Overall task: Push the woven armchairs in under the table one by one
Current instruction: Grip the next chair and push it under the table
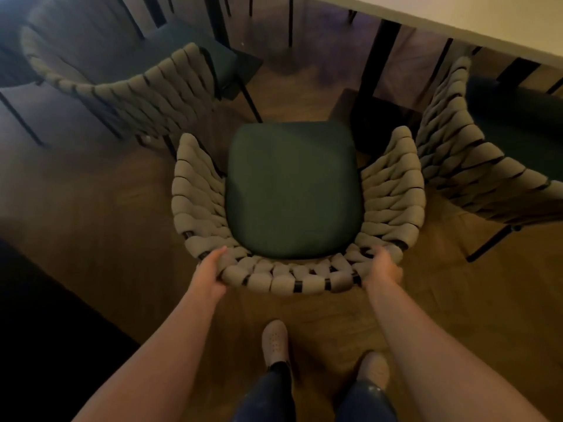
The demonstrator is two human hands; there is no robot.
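Middle armchair (195, 205): thick pale grey-beige padded straps woven over a dark frame, forming a curved back and two raised arms around the seat.
Seat cushion (292, 190): dark green, squarish with rounded corners, plain fabric.
Position: stands on the wooden floor (106, 223), its open front facing the pale table (475, 22); the seat lies short of the table's near edge, not under the top.
Table leg (377, 71): dark, its foot just beside the front of the chair's right arm.
Left hand (210, 271): fingers curled round the back rim at its left corner, gripping the weave.
Right hand (382, 268): gripping the same rim at its right corner.
Left armchair (128, 89): same weave, turned at an angle, near the middle one.
Right armchair (463, 166): same weave, close beside the middle chair's right arm, partly under the table's edge.
Shoes (274, 342): pale, on the floor behind the chair back.
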